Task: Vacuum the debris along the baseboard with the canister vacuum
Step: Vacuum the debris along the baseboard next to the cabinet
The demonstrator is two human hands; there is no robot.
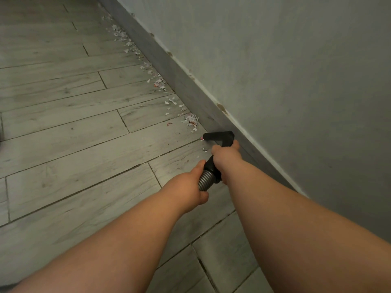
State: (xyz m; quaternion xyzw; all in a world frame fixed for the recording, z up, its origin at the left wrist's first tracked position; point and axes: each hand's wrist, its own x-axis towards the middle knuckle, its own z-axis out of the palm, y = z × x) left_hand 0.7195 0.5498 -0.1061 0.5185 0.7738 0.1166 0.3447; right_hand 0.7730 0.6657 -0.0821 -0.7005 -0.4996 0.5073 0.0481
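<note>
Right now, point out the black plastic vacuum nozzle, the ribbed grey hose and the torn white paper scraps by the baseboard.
black plastic vacuum nozzle (219, 136): head view, on its horizontal bar.
ribbed grey hose (205, 180): head view, on its exposed ribs.
torn white paper scraps (191, 120): head view, on the cluster nearest the nozzle.

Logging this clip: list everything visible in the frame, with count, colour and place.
vacuum nozzle: one, black, at the foot of the baseboard
hose: one, grey, ribbed, behind the nozzle
debris: many scraps, white and pinkish, along the baseboard beyond the nozzle
baseboard: one, grey, under the wall
wall: one, pale grey, right
floor: grey wood-look planks, left and below
left hand: one, grips the hose
right hand: one, grips the vacuum nozzle
</note>
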